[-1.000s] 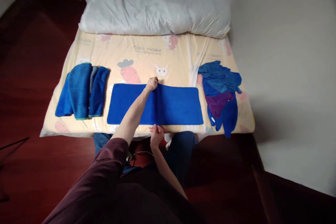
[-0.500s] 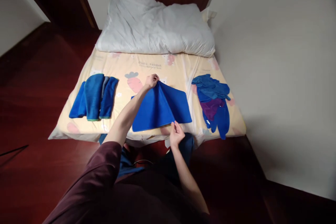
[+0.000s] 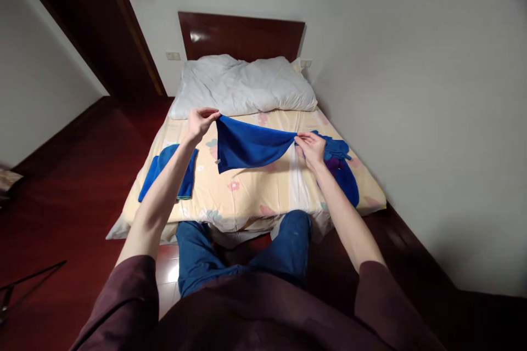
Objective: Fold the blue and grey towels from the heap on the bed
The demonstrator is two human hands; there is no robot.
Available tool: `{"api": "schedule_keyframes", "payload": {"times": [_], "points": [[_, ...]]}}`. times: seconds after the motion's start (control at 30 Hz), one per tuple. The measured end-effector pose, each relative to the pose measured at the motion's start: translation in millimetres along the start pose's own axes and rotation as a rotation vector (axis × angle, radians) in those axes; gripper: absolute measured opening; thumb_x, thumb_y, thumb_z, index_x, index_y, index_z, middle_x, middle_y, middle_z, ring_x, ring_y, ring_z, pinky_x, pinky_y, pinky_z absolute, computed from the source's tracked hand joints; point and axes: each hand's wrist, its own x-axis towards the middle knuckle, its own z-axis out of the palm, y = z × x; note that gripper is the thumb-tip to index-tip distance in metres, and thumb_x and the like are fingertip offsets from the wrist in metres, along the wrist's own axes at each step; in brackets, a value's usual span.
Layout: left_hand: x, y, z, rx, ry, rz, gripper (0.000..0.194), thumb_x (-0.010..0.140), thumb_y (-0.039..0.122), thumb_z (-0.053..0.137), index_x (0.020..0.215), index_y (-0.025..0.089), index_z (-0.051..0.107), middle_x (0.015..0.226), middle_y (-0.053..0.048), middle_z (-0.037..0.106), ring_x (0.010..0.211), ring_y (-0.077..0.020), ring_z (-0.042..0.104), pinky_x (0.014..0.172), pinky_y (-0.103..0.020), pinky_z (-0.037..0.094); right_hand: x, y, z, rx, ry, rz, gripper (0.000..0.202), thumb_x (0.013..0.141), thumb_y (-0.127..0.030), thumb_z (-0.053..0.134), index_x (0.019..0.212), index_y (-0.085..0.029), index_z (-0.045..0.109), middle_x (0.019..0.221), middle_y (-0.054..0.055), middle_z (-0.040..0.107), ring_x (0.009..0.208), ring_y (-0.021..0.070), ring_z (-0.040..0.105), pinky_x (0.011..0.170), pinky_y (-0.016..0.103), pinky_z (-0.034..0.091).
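Note:
A blue cloth (image 3: 251,142) hangs stretched between my two hands, over the middle of the bed. My left hand (image 3: 201,122) pinches its upper left corner, and a small white tag shows at its left edge. At the right end, my right hand (image 3: 311,148) pinches the other upper corner, slightly lower than the left. Folded blue cloths (image 3: 187,173) lie on the bed to the left, partly hidden behind my left forearm. Behind and beside my right hand is a loose pile of blue cloths (image 3: 346,178) with a purple one among them.
The bed (image 3: 234,203) wears a pale yellow patterned sheet. A bulky white quilt (image 3: 242,85) lies at its far end, below the dark wooden headboard (image 3: 242,35). A white wall (image 3: 411,120) rises along the right side. A dark thin-legged object (image 3: 33,279) stands on the floor at left.
The blue cloth was lying on the bed with its middle pinched up; now it hangs raised between both hands. My left hand moved left, my right hand forward and right. The view tilted up.

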Motion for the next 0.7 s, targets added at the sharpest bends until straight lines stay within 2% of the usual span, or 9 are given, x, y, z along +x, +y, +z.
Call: {"api": "schedule_keyframes", "payload": {"times": [0.13, 0.27, 0.5, 0.6, 0.7], "points": [[-11.7, 26.6, -28.3, -0.008, 0.008, 0.032, 0.055, 0.062, 0.05, 0.094, 0.096, 0.012, 0.077, 0.097, -0.014, 0.079, 0.1, -0.029, 0.075, 0.091, -0.037, 0.061, 11.2, -37.6, 17.2, 0.058, -0.116, 0.113, 0.048, 0.058, -0.044, 0.096, 0.093, -0.019, 0.076, 0.087, 0.004, 0.078, 0.082, 0.0152, 0.072, 0.077, 0.027, 0.058], [-19.6, 39.4, -48.8, -0.001, 0.03, 0.058, 0.057, 0.062, 0.05, 0.094, 0.099, 0.01, 0.077, 0.1, -0.014, 0.078, 0.103, -0.0302, 0.075, 0.091, -0.039, 0.061, 9.5, -57.1, 22.0, 0.143, -0.191, 0.246, 0.049, 0.058, -0.048, 0.099, 0.091, -0.02, 0.076, 0.08, 0.001, 0.075, 0.072, 0.013, 0.068, 0.065, 0.024, 0.053], [-28.4, 61.4, -60.3, -0.009, 0.048, 0.074, 0.054, 0.064, 0.045, 0.094, 0.102, 0.011, 0.077, 0.103, -0.012, 0.078, 0.105, -0.0293, 0.074, 0.096, -0.042, 0.06, -20.5, -58.9, 14.8, 0.149, -0.408, 0.486, 0.039, 0.064, -0.034, 0.095, 0.093, -0.02, 0.072, 0.077, -0.002, 0.071, 0.066, 0.0109, 0.062, 0.062, 0.025, 0.049], [-31.4, 64.9, -63.9, -0.014, 0.004, 0.058, 0.053, 0.063, 0.04, 0.095, 0.104, 0.011, 0.077, 0.103, -0.011, 0.077, 0.105, -0.0292, 0.073, 0.096, -0.042, 0.06, -28.5, -59.0, 9.3, 0.196, -0.385, 0.514, 0.041, 0.06, -0.028, 0.095, 0.092, -0.021, 0.071, 0.074, -0.005, 0.069, 0.065, 0.0092, 0.061, 0.061, 0.023, 0.047], [-34.0, 61.1, -68.9, -0.015, -0.026, 0.025, 0.054, 0.06, 0.035, 0.096, 0.105, 0.01, 0.078, 0.098, -0.011, 0.077, 0.101, -0.0281, 0.074, 0.095, -0.043, 0.06, -26.0, -61.5, 3.6, 0.19, -0.339, 0.463, 0.04, 0.059, -0.03, 0.096, 0.089, -0.022, 0.071, 0.071, -0.005, 0.067, 0.069, 0.0109, 0.064, 0.063, 0.023, 0.049]]}}
